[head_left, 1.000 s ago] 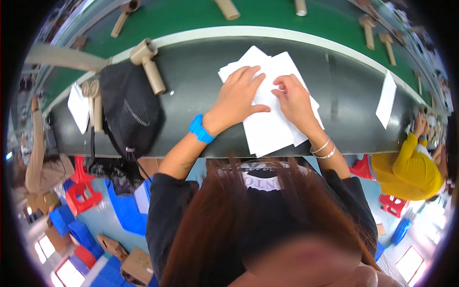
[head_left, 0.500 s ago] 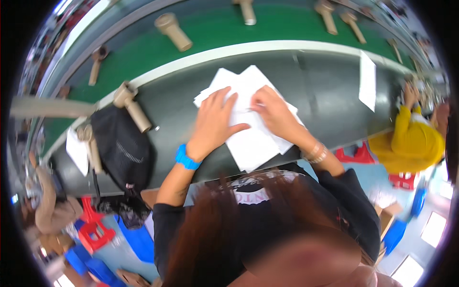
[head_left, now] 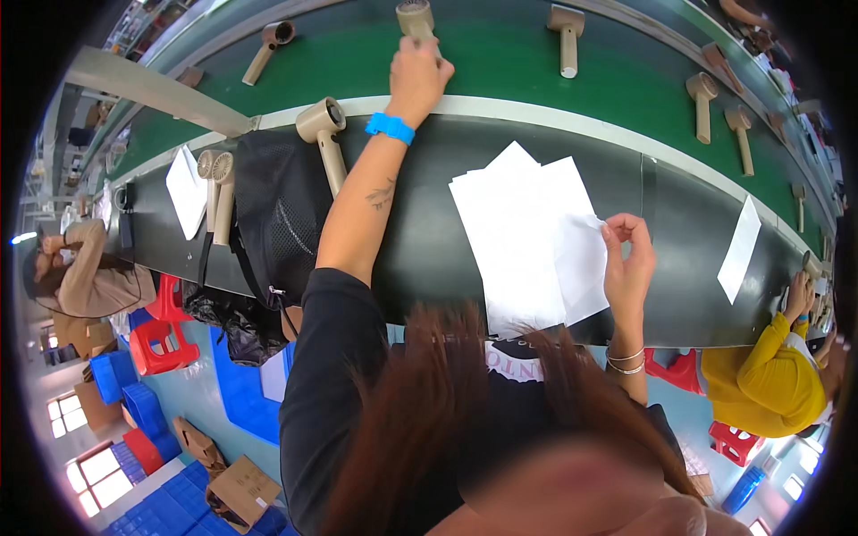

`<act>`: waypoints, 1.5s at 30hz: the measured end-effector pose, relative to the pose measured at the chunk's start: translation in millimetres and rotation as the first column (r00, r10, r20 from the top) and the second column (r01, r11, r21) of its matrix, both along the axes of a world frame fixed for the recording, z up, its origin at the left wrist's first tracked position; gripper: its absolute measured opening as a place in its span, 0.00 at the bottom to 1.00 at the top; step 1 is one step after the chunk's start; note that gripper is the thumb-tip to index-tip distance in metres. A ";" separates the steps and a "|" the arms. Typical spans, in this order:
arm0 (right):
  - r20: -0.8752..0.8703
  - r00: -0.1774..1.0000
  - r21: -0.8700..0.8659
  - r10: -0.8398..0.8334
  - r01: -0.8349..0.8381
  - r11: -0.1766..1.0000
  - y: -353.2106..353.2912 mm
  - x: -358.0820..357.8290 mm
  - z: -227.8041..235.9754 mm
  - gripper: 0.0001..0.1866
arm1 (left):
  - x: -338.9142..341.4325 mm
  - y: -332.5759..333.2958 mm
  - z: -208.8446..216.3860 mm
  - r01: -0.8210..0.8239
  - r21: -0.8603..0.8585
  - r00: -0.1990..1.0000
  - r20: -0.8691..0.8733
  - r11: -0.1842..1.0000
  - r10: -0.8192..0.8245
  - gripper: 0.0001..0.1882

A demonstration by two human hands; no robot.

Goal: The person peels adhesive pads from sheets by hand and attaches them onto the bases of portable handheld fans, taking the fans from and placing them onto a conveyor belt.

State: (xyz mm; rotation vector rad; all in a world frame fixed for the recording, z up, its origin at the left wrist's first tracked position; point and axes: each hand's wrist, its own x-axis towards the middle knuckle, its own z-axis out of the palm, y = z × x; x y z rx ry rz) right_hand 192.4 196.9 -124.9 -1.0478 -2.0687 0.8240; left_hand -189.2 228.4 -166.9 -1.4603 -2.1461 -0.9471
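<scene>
My left hand (head_left: 418,76) reaches out over the green belt, fingers wrapped round the handle of a beige hair dryer (head_left: 414,15). The round grilled head of that dryer shows beyond my fingers. A loose stack of white paper sheets (head_left: 527,241) lies fanned on the dark work surface in front of me. At the right side of the stack, my right hand (head_left: 631,255) pinches the edge of a white sheet (head_left: 581,241) between thumb and fingertip. Left of the stack, another beige hair dryer (head_left: 323,134) rests against a black backpack (head_left: 286,188).
On the green belt (head_left: 500,67) lie several more hair dryers, including one (head_left: 567,45) right of my left hand. Two dryers (head_left: 222,192) and white papers (head_left: 186,189) lie beyond the backpack. A single white sheet (head_left: 740,250) lies rightward. Co-workers sit at both sides.
My left hand has left the paper stack, moved forward onto the belt and taken hold of a hair dryer. My right hand has shifted right to the stack's edge, and the view has turned.
</scene>
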 end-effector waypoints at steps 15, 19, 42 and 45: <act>-0.492 0.830 -0.179 0.262 -0.391 0.903 -20.3 -20.5 54.7 0.05 | 137.5 -141.8 92.4 0.456 0.262 0.870 0.068 0.851 -0.488 0.21; -0.591 0.769 -0.226 0.244 -0.448 0.865 -35.8 -37.9 68.4 0.13 | 168.0 -153.3 83.3 0.446 0.366 0.689 0.442 0.817 -0.575 0.20; -0.609 0.777 -0.305 0.159 -0.414 0.857 -49.9 -35.0 61.5 0.20 | 192.3 -164.3 74.3 0.445 0.540 0.070 0.775 0.714 -0.629 0.19; -0.612 0.776 -0.305 0.153 -0.410 0.860 -49.3 -34.0 61.2 0.20 | 193.2 -163.2 74.3 0.438 0.539 0.065 0.779 0.719 -0.624 0.18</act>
